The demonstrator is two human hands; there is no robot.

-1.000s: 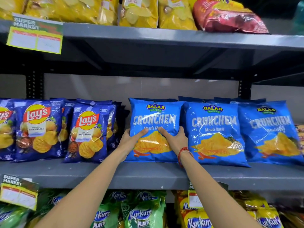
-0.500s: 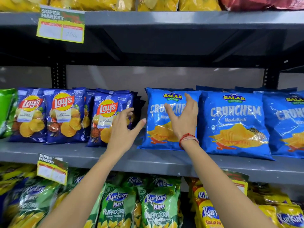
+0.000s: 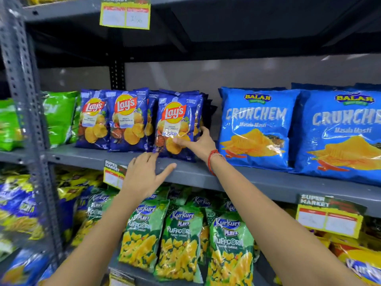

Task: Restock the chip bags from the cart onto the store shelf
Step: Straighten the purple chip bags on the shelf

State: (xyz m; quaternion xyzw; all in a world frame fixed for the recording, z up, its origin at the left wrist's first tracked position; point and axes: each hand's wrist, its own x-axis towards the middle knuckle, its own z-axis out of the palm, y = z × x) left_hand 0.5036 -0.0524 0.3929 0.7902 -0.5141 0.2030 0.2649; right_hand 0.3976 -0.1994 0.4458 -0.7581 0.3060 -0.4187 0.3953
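Observation:
Dark blue Lay's bags stand in rows on the grey middle shelf (image 3: pixel 206 174). My right hand (image 3: pixel 198 142) grips the right side of the front Lay's bag (image 3: pixel 175 124) in the rightmost row, thumb across its front, fingers behind its edge. My left hand (image 3: pixel 144 174) hovers open at the shelf's front lip, fingertips close to that bag's lower left corner. Two light blue Crunchem bags (image 3: pixel 257 126) (image 3: pixel 346 133) stand upright to the right. No cart is in view.
Green bags (image 3: pixel 57 116) stand left of the Lay's rows, beyond a perforated grey upright post (image 3: pixel 24 112). Kurkure Puffcorn bags (image 3: pixel 181 242) fill the shelf below. Yellow price tags (image 3: pixel 125 15) (image 3: pixel 327 219) hang from shelf edges. A gap separates the Lay's and Crunchem bags.
Both hands left the Crunchem bag and moved left. My right hand took hold of the front Lay's bag; my left dropped to the shelf lip. The view swung left and down.

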